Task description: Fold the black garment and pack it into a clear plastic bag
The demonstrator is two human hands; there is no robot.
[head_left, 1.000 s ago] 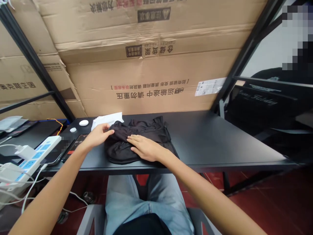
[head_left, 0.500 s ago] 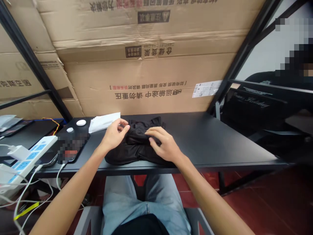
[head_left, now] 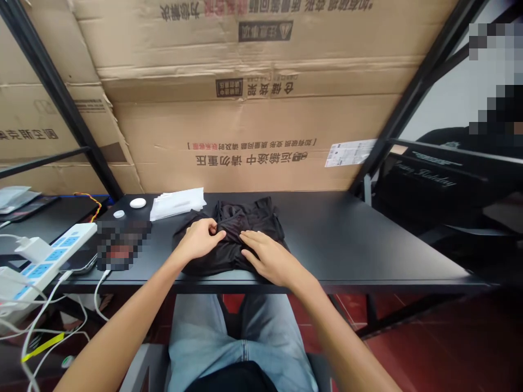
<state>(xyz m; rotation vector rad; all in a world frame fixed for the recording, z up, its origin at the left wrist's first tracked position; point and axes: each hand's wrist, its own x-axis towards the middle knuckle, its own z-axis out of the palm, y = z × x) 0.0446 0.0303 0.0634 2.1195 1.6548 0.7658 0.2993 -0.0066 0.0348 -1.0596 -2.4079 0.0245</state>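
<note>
A bunched, partly folded black garment point(head_left: 255, 215) lies on the black desk in front of me; what kind of garment it is, I cannot tell. My left hand point(head_left: 201, 238) rests on its left part, fingers loosely curled and the thumb stretched toward the middle, with a gap between them. Flat on the right part lies my right hand point(head_left: 267, 256), its fingers extended and the thumb a little apart. Both hands touch the cloth near its central crease. Some of the fabric is hidden under my palms.
White paper sheets point(head_left: 177, 203) lie behind the garment, left of it. A white oval object point(head_left: 138, 203), a small round cap point(head_left: 119, 214), a phone point(head_left: 122, 247) and a power strip point(head_left: 57, 256) with cables are at left. Cardboard point(head_left: 253, 120) backs the desk; a person point(head_left: 441, 179) is at right.
The raised, rolled part of the garment now lies flatter. My left hand has come down onto the cloth, and the fingers of my right hand have straightened and settled flat.
</note>
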